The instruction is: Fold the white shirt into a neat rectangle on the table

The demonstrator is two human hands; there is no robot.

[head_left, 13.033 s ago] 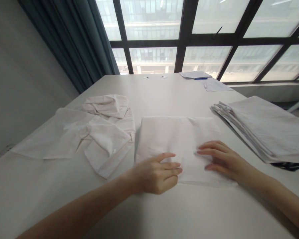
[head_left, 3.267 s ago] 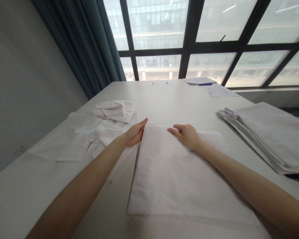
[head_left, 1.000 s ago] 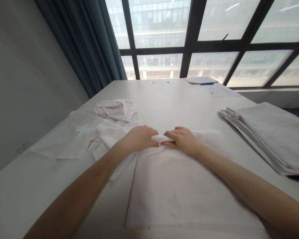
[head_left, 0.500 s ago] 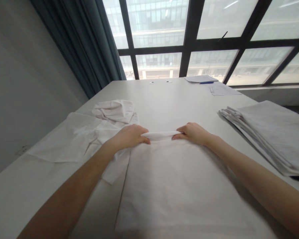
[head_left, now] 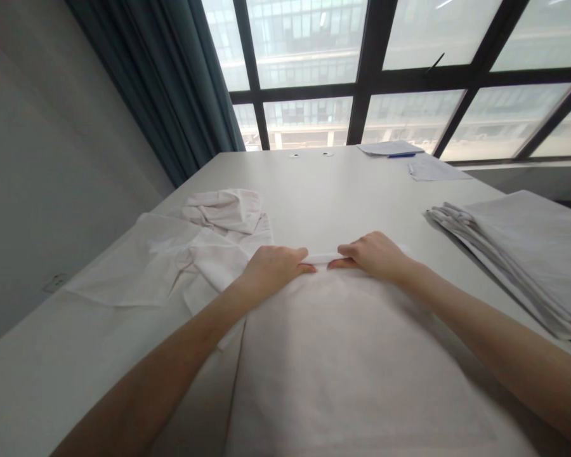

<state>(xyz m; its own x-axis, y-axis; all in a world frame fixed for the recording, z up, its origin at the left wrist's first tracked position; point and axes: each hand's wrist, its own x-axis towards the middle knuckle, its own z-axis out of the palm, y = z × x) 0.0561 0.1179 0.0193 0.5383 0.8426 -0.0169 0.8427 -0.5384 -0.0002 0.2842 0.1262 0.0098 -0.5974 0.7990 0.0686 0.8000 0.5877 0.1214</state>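
A white cloth (head_left: 352, 362) spreads toward me over the near part of the table, its far edge lifted and bunched into a narrow fold. My left hand (head_left: 278, 263) pinches that fold between thumb and fingers. Close by on the right, my right hand (head_left: 374, 255) grips the same edge in a like pinch. Only a short strip of the fold shows between the two thumbs. Left of my left hand lies a crumpled white cloth (head_left: 219, 216), part of it hidden behind that forearm.
A stack of folded white cloths (head_left: 528, 247) lies at the right on the white table (head_left: 309, 197). Papers (head_left: 390, 148) and a blue pen (head_left: 402, 155) are at the far edge. A dark curtain (head_left: 181, 95) and a wall socket (head_left: 56, 283) are at the left.
My left hand has slid right along the cloth's far edge, closer to my right hand. The right hand keeps its pinch. The whole view has shifted slightly.
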